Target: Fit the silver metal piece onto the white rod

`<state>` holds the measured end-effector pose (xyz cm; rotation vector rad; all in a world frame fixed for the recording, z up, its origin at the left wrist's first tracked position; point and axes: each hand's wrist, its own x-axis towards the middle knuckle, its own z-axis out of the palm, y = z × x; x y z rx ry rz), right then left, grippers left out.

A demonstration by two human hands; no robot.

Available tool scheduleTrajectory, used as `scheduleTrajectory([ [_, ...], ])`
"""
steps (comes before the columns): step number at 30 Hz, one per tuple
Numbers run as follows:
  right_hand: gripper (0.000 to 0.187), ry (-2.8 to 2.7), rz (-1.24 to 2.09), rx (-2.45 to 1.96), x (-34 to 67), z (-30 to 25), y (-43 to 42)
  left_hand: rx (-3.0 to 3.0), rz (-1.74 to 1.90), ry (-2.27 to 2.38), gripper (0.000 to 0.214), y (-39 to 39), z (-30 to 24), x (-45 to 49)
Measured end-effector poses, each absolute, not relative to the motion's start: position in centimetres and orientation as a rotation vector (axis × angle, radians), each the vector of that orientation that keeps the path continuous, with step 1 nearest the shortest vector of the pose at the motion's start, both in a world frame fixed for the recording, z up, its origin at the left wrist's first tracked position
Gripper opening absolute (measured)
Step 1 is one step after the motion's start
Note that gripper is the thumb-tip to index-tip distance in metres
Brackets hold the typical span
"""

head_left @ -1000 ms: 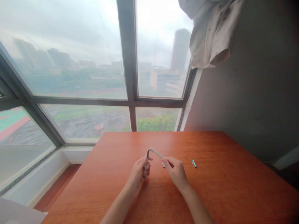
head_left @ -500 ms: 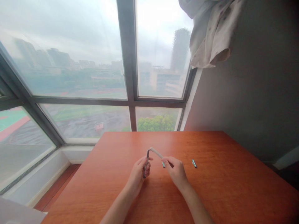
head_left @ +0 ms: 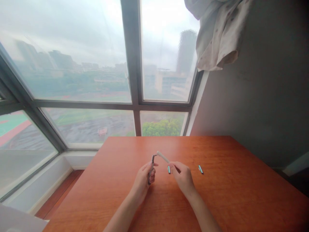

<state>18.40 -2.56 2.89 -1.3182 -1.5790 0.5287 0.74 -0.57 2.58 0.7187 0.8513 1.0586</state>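
Note:
My left hand [head_left: 144, 175] is closed round a slim dark handle [head_left: 151, 168], held nearly upright. Its narrow top end bends to the right, rather like a razor handle without its head. Between the thumb and fingers of my right hand [head_left: 180, 175] is a pale, slender stick [head_left: 163, 157], slanting up to the left. The stick's far end is close to the handle's bent tip, and I cannot tell whether they touch. A small green-and-dark strip [head_left: 169, 169] lies on the table beside my right fingertips. A similar strip [head_left: 201, 169] lies farther right.
Both forearms reach over a reddish-brown wooden table [head_left: 116, 154]. Beyond its back edge are large windows with grey frames [head_left: 136, 96]. A pale curtain [head_left: 217, 42] hangs at the upper right in front of a dark wall [head_left: 260, 96].
The pale stick has shifted slightly to the right, away from the handle's bent tip, with my right hand. My left hand stays almost still.

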Motion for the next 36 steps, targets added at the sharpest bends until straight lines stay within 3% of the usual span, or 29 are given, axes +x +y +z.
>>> scheduleTrajectory([
  [36, 0.040, -1.588, 0.519, -1.323, 18.35, 2.83, -2.51, 0.732, 1.059, 0.859, 0.039, -0.46, 2.58, 0.68],
])
